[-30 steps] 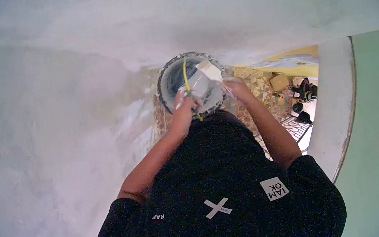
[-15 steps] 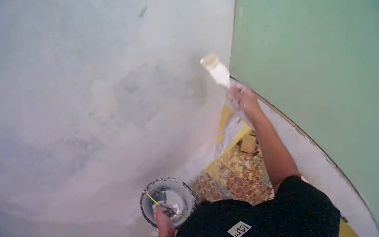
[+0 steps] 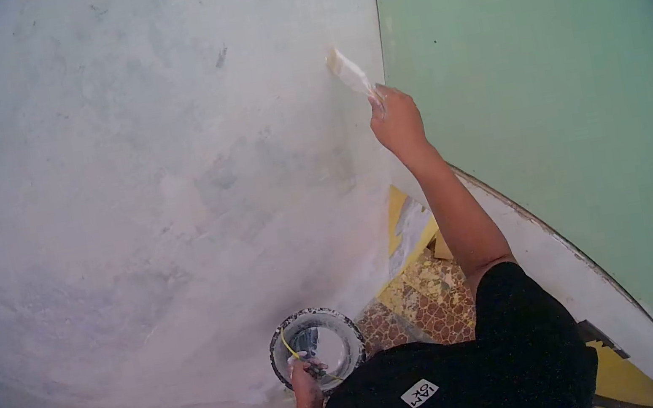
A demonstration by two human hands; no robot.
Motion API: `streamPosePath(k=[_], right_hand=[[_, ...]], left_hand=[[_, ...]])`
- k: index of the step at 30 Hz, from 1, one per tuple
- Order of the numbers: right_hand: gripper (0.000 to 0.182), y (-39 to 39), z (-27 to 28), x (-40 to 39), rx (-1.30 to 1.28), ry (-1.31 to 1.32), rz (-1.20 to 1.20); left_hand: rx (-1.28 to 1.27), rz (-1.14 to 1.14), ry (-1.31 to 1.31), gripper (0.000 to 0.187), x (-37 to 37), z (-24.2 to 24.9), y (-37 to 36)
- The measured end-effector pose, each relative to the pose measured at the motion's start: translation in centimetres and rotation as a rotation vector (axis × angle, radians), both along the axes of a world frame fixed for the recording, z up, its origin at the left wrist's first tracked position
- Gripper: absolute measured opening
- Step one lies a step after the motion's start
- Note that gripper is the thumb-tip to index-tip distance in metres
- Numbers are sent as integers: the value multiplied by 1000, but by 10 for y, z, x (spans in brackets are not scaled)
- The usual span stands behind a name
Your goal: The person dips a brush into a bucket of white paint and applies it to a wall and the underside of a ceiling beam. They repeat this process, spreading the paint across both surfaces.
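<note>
My right hand (image 3: 400,126) is wrapped round the handle of a paintbrush (image 3: 350,72) coated in white. Its bristles point up and left, close against the whitish wall (image 3: 163,144), left of the corner with the green wall (image 3: 547,84). Low in the view, my left hand (image 3: 304,377) is closed on the handle of a paint-spattered bucket (image 3: 355,338). A yellow strip (image 3: 288,342) of that handle arcs over the opening. White paint and a dark patch show inside the bucket.
Below my right arm lies a brown patterned floor (image 3: 437,306) with yellow and grey-white sheeting (image 3: 407,229) along the wall's foot. A pale ledge (image 3: 538,247) runs beneath the green wall. More yellow sheeting (image 3: 627,374) lies at lower right.
The brush and my right hand have moved up along the wall, and the brush has turned more edge-on. The view has shifted, with the bucket now further right in it.
</note>
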State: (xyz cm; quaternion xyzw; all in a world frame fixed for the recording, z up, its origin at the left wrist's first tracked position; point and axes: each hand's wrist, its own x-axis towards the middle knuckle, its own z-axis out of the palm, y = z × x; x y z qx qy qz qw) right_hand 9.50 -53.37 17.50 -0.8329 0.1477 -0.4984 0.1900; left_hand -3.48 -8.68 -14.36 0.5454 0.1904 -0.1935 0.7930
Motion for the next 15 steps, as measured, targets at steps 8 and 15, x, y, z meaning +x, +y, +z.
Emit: streamPosePath(k=[8, 15], right_hand=[[19, -23, 60, -18, -10, -96, -17], [23, -38, 37, 25, -165, -98, -2]], left_hand=[[-15, 45, 45, 20, 5, -10, -9], [65, 19, 20, 21, 7, -21, -16]])
